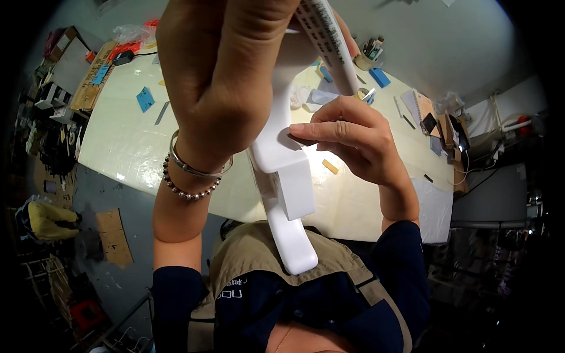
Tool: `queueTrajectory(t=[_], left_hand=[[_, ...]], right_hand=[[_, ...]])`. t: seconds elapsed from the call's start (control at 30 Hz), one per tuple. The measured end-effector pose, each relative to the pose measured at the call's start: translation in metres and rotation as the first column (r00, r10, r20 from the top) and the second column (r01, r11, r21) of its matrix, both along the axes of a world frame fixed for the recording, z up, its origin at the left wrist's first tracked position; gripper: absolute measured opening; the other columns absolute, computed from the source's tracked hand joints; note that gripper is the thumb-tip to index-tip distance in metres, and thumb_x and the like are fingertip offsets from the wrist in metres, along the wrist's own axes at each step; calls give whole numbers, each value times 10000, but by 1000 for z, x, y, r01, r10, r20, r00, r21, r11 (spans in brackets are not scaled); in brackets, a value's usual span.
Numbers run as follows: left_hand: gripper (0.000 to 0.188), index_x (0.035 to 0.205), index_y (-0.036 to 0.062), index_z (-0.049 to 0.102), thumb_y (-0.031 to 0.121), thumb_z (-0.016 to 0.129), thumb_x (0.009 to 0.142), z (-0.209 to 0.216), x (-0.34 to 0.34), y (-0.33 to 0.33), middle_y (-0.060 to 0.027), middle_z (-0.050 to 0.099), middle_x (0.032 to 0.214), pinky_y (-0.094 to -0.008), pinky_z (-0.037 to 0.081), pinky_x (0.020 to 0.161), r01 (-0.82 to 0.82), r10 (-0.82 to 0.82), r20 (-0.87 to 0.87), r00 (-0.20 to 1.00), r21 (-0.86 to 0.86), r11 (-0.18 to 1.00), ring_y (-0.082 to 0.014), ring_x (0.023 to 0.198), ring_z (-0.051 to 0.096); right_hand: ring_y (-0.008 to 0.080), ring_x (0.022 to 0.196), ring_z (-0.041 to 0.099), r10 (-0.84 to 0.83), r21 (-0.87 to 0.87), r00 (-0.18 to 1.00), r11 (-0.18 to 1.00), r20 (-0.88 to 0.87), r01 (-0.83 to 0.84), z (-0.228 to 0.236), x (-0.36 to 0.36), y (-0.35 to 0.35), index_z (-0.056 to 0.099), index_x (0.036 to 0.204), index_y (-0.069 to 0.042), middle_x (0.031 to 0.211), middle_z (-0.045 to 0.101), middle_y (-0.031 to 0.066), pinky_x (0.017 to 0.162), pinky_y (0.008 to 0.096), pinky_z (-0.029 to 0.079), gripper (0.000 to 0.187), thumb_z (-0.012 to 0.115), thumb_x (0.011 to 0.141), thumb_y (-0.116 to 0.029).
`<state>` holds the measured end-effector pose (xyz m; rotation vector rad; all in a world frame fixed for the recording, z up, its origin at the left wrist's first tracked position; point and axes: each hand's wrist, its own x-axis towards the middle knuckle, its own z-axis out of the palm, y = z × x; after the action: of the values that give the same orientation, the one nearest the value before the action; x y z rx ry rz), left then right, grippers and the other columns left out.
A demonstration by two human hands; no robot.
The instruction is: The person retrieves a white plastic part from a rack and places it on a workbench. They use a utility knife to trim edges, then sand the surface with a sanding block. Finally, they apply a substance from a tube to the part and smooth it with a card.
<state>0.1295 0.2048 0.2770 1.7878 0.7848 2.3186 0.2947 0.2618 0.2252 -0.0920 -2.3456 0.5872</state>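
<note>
A long, smooth white plastic part (276, 132) stretches from high in front of me down toward my chest, with a boxy white section (298, 191) and a rounded lower end (294, 250). My left hand (226, 70) is raised close to the camera, closed round the part's upper end; its fingertips are mostly hidden. Beside it slants a white tube with dark print (332, 50); what holds it is hard to see. My right hand (356, 138) bends its fingers against the part's right edge, a fingertip on the surface.
Below is a pale worktable (229, 194). Across it lie a yellow block (330, 166), a blue block (379, 77), a blue card (145, 99) and a tape roll (367, 96). A pen cup (368, 56) stands at the back; notebooks (422, 106) and cables are at right.
</note>
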Motion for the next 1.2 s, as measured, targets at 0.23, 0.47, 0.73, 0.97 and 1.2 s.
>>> queueTrajectory(t=[0.23, 0.47, 0.73, 0.97, 1.2], left_hand=[[451, 930, 6, 450, 434, 314, 973, 5, 2, -4, -121, 619, 625, -230, 495, 552, 24, -24, -7, 1000, -50, 998, -160, 584, 632], [442, 922, 8, 459, 430, 339, 970, -2, -4, 6, -113, 622, 627, -224, 489, 552, 150, -150, 37, 988, -2, 989, -148, 581, 626], [435, 921, 7, 467, 427, 362, 966, -1, -3, 7, -105, 623, 625, -214, 473, 540, 148, -148, 15, 989, -34, 988, -132, 575, 619], [424, 922, 7, 467, 419, 377, 963, -2, -1, 11, -102, 620, 623, -216, 473, 533, 235, -235, 42, 971, 14, 972, -132, 570, 616], [415, 921, 9, 468, 413, 380, 964, -2, -4, 11, -101, 618, 622, -226, 486, 537, 198, -198, -4, 980, 0, 980, -135, 567, 616]], right_hand=[[158, 657, 562, -14, 121, 999, 993, 30, 11, 3, -1, 4, 717, 1001, -170, 740, 595, 3, 566, 294, 454, 376, 722, 640, -65], [150, 641, 558, -60, 230, 997, 972, 37, 50, 7, -3, 3, 724, 983, -181, 722, 592, -10, 567, 288, 438, 356, 723, 636, -100], [166, 663, 558, -78, 268, 983, 963, 166, 31, 25, 1, 8, 715, 986, -268, 727, 558, -33, 562, 312, 455, 360, 697, 671, -94], [163, 673, 561, 62, 177, 986, 980, 157, -90, 22, -1, 23, 724, 971, -257, 743, 568, -26, 569, 308, 457, 340, 699, 670, -100], [158, 659, 543, 58, 86, 997, 994, 56, -62, 5, -4, 23, 728, 967, -242, 744, 572, -22, 568, 305, 442, 329, 715, 670, -102]])
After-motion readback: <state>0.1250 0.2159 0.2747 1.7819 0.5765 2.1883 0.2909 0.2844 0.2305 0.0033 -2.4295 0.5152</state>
